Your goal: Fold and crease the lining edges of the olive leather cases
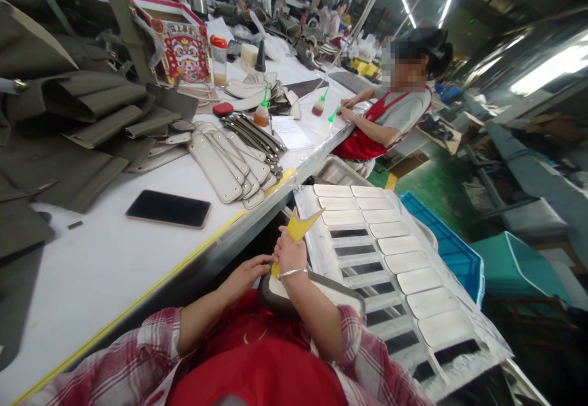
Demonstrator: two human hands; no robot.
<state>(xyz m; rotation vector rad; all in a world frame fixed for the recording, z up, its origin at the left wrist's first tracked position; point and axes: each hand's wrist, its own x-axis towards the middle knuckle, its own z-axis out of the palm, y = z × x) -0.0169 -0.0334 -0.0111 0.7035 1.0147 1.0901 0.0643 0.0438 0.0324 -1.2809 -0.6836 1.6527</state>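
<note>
Close in at 12 o'clock, the right hand [290, 254] grips the tilted yellow tool [299, 226] over the dark-edged panel [343, 296], while the left hand [248, 272], fingers loosely extended at the panel's 11 o'clock corner, apparently steadies both.

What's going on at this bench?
The person's right hand grips a yellow notched tool upright over a dark-edged, pale-centered panel at their lap. The left hand is close beside the tool's lower end. To the right, pale rounded pieces lie in rows on a slotted rack. A phone and stacked pale straps are on the table. A co-worker in a red apron works farther along it.
</note>
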